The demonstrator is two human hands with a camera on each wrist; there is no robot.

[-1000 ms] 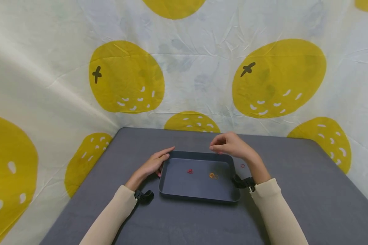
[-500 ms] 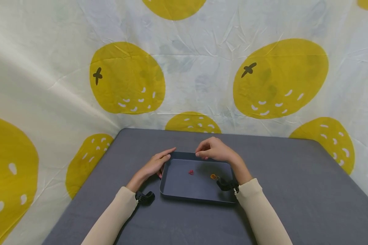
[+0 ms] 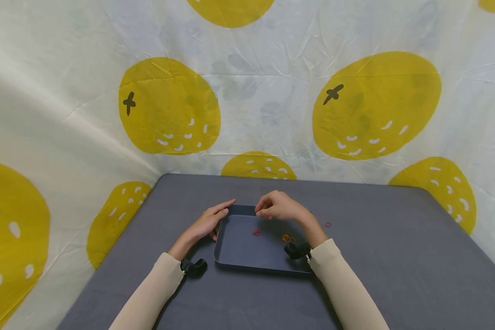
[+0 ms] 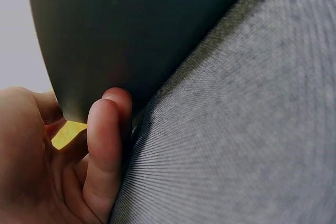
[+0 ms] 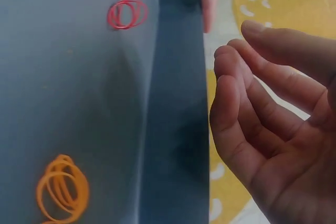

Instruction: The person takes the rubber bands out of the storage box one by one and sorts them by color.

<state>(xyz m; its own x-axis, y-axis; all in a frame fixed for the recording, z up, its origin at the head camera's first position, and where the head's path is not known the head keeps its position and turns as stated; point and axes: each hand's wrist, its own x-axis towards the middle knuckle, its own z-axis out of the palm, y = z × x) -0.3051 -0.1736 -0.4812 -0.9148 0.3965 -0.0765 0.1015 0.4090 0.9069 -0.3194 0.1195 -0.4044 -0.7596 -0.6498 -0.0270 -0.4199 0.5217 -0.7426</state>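
A dark shallow tray (image 3: 239,250) lies on the table, its wall filling much of the left wrist view (image 4: 131,30). My left hand (image 3: 204,224) grips its back left corner, with curled fingers (image 4: 104,145) against the outer wall. Above the back rim hovers my right hand (image 3: 281,207); in the right wrist view the hand (image 5: 278,108) has bent fingers, thumb apart, and nothing visible in it. Inside the tray are a small cluster of red bands (image 3: 255,233), clearer from the right wrist (image 5: 127,13), and orange bands (image 3: 286,238), looped together (image 5: 63,190).
One red band (image 3: 328,224) lies on the grey tabletop (image 3: 396,247), right of the tray. A white cloth with yellow fruit shapes (image 3: 264,105) hangs behind the table and along its left side. My right forearm covers the tray's right end.
My right hand has moved left along the tray's back rim and slightly lower. The left hand stays at the corner. The red band on the table, hidden half a second ago, shows again.
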